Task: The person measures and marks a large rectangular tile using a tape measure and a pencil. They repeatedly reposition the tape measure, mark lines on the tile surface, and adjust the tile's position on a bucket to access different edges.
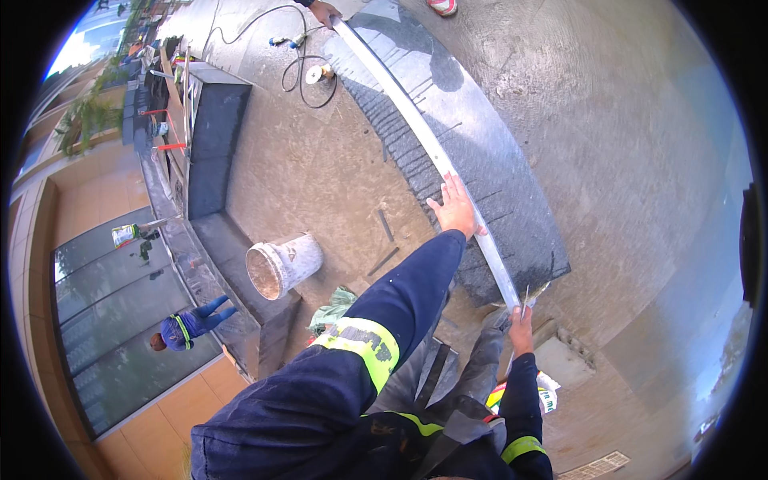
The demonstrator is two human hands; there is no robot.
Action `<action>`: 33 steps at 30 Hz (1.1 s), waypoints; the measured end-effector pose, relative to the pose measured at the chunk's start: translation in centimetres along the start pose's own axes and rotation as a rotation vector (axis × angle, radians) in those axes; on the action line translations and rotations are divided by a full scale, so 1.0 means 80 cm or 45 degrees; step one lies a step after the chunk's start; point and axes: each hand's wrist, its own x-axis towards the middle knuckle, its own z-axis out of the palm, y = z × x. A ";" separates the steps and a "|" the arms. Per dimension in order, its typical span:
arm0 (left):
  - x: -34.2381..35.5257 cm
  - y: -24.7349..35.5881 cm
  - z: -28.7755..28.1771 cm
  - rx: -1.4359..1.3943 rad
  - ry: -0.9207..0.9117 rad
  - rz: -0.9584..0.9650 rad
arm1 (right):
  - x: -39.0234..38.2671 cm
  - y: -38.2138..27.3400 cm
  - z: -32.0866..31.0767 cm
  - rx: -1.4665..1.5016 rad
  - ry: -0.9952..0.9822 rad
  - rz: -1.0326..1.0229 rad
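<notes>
Your left hand (456, 210) lies open, fingers spread flat, pressing on the long metal straightedge (424, 136) about midway along it. Your right hand (520, 322) is closed around the near end of the straightedge, where a trowel (534, 294) also sticks out by your fingers. The straightedge lies across a curved band of combed grey mortar (480, 160) on the floor (320, 168). At its far end another person's hand (323, 12) grips it. A bucket (282, 266) lies to your left.

white printed bag (546, 395) by right forearm, colourful package (124, 234) far left
</notes>
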 end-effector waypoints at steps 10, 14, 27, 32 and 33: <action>-0.001 -0.009 -0.002 -0.164 -0.018 0.046 | 0.002 0.003 0.000 0.000 -0.015 0.012; -0.001 -0.011 0.002 -0.185 -0.001 0.048 | 0.003 0.005 0.000 -0.025 -0.031 0.049; 0.000 -0.011 0.002 -0.178 -0.001 0.048 | 0.000 -0.005 -0.003 -0.034 -0.018 0.065; -0.001 -0.011 0.001 -0.195 -0.020 0.055 | 0.000 -0.005 -0.002 0.025 -0.017 0.014; -0.001 -0.011 0.001 -0.185 -0.011 0.056 | 0.000 -0.004 -0.001 0.010 -0.001 0.040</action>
